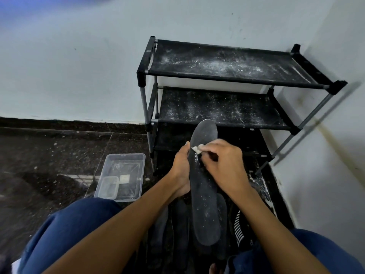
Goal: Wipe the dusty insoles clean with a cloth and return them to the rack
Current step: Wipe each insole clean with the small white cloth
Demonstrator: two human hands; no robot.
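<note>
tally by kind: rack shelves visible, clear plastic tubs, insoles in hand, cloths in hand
Rack shelves: 3
Clear plastic tubs: 2, small one inside the large
Insole held in left hand: 1
Cloth in right hand: 1
Total: 7

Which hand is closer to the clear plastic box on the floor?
Left. The left hand grips the insole's edge on the side facing the clear plastic box. The right hand, pinching the cloth, works on the insole's far side.

A clear tub (pixel 122 176) sits on the dark speckled floor (pixel 49 155) near the wall (pixel 79 66), with 1 smaller clear tub (pixel 108 187) in its near-left corner beside a pale square (pixel 124 179).
</note>
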